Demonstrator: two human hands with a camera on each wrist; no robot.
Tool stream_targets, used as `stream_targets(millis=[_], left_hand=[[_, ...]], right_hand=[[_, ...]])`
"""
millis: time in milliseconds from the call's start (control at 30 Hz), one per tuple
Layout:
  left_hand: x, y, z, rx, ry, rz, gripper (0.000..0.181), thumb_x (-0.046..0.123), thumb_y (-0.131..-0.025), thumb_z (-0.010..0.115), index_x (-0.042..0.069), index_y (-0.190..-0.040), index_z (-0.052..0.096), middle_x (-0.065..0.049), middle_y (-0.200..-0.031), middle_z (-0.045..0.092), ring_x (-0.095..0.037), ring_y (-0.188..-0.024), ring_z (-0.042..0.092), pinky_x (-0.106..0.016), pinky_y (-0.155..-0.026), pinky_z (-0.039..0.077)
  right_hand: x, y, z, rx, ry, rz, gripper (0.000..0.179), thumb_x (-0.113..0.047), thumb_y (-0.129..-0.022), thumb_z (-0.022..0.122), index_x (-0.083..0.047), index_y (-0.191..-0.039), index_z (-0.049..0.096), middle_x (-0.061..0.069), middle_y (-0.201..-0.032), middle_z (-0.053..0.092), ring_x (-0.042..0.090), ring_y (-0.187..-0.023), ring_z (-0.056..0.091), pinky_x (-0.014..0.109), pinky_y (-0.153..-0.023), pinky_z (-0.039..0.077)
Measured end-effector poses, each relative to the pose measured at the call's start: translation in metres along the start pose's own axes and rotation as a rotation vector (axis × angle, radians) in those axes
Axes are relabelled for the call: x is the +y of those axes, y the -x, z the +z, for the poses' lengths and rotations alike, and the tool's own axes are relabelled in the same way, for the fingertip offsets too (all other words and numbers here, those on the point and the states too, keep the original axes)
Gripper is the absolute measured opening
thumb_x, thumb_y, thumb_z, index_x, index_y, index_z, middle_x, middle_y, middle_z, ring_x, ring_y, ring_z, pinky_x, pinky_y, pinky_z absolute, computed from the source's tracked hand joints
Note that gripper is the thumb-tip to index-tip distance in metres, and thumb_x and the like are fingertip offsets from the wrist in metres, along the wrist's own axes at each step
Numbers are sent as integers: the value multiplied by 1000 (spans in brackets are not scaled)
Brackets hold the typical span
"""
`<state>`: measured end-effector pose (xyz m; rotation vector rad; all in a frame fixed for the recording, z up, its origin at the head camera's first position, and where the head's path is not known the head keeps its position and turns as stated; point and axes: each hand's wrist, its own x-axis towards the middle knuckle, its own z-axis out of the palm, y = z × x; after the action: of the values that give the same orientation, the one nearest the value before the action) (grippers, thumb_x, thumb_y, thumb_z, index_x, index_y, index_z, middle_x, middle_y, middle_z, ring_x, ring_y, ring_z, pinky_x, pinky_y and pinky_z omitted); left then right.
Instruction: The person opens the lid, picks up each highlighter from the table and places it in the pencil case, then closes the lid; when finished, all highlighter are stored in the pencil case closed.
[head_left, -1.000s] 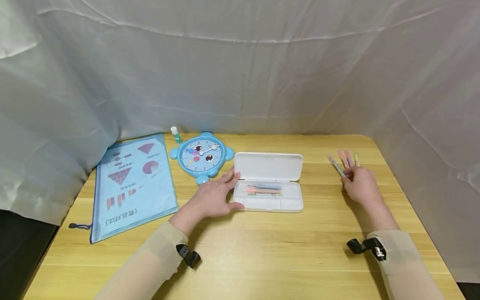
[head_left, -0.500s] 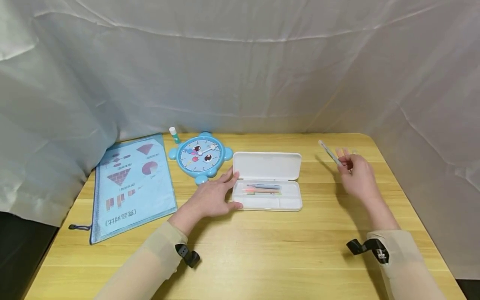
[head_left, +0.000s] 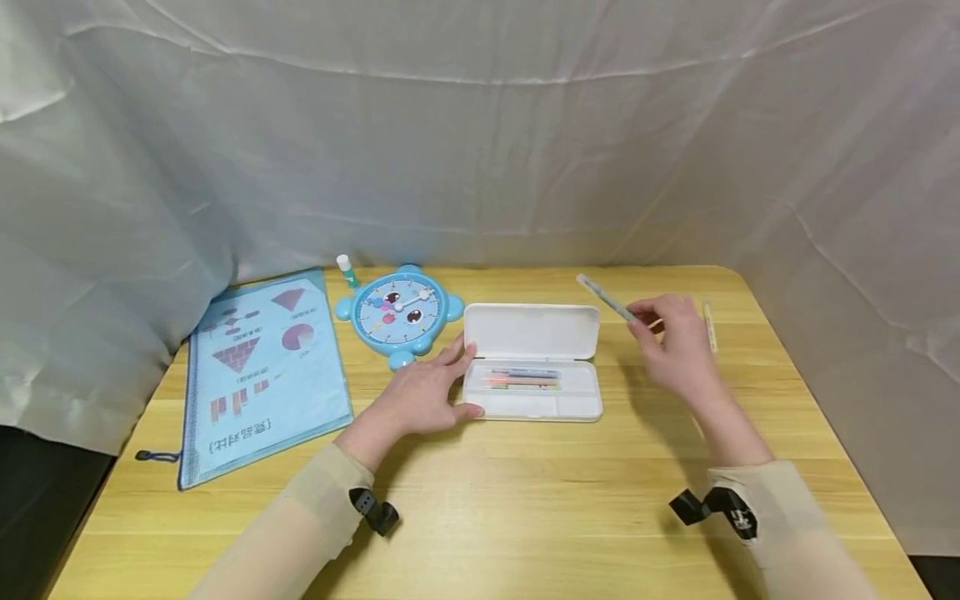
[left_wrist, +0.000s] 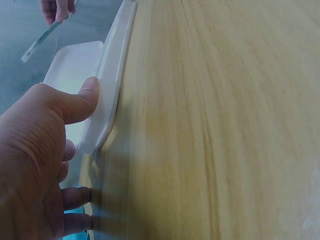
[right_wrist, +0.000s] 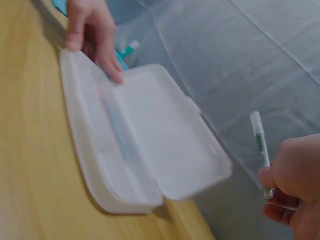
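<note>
A white pencil case (head_left: 579, 380) lies with its lid (head_left: 532, 332) raised, and several slim pens (head_left: 525, 379) rest in its rear compartment. My left hand (head_left: 426, 397) holds the left end of the case, thumb at the front corner and index finger at the lid's side. Between right thumb and fingers I pinch a slim pale green pen (right_wrist: 261, 142) with a whitish translucent cap; it points up and left. The right hand (head_left: 678, 348) is to the right of the case, over the table. Close behind it a pale yellow pen (head_left: 709, 325) lies on the wood.
Left of the case sits a blue toy clock (head_left: 400, 310) with a glue stick (head_left: 347, 272) behind it. A blue zip document bag (head_left: 266, 375) covers the table's left side. Grey cloth (head_left: 480, 167) hangs along the back edge of the wooden table (head_left: 540, 500).
The right hand has picked up the pale green pen and carried it left, nearer the pencil case. The left hand stays on the end of the case.
</note>
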<state>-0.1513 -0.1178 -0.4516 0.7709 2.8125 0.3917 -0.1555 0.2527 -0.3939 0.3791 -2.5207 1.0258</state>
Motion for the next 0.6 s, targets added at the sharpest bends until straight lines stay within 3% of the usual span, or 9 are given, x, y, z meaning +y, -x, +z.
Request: stream_targets(millis=[100,200,600], left_hand=[[0,0,0,-3,1,-4,103,72,-92,66,20,-169,21,-3,-176,10,-35,-145,47,-46,-89,54],[0,0,1,-1,5,-6,103,71,-92,66,20,-169,22,-3,-176,10,-35,-145,47,-46,-90,54],[-1,-1,1,4,3,-5,103,71,-92,67,19,-169,23,-3,-175,11,-36,-143,49,-46,-88,54]], right_hand=[[-4,2,12,-12,-24,-77,17,12,-94,71,5,-110,72,16,-97,69,32,-88,66,47,-106,43],[-6,5,24,-45,-40,-136,18,14,-94,71,5,-109,72,13,-98,69,27,-89,66,33,-77,52],[-13,15,66,-164,-44,-232,17,15,-91,73,4,-104,72,12,-98,68,26,-88,66,44,-75,57]])
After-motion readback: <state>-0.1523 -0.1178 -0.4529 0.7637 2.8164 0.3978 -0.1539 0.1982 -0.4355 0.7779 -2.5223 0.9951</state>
